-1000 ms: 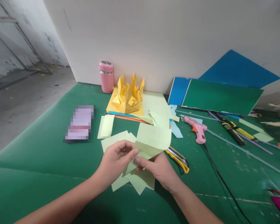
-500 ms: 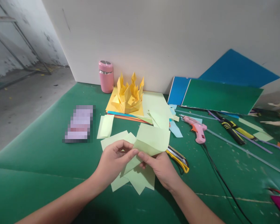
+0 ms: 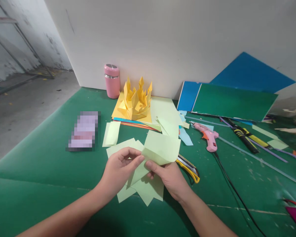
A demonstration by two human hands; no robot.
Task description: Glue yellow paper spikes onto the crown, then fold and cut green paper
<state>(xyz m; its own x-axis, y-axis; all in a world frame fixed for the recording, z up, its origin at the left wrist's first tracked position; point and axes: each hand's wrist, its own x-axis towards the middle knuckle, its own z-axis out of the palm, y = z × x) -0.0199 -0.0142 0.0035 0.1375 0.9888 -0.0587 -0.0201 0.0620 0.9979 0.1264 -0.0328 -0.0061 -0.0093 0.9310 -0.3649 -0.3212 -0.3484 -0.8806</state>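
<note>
A pale green sheet of paper is held up in front of me, bent so that its near part curls over. My left hand pinches its left edge between thumb and fingers. With thumb on top and fingers beneath, my right hand grips the lower edge, close to the left thumb. Under both hands lie several loose pale green paper squares, fanned over one another and partly hidden. A yellow utility knife rests just right of my right hand.
Behind stands a yellow folded-paper crown on stacked coloured paper, beside a pink flask. To the right lie a pink glue gun with its cord and black-yellow pliers. Small green slips and a pixelated object lie left.
The left thumb has shifted slightly up and left, widening the gap between the thumbs. The held sheet has moved very slightly to the right; everything else looks the same.
</note>
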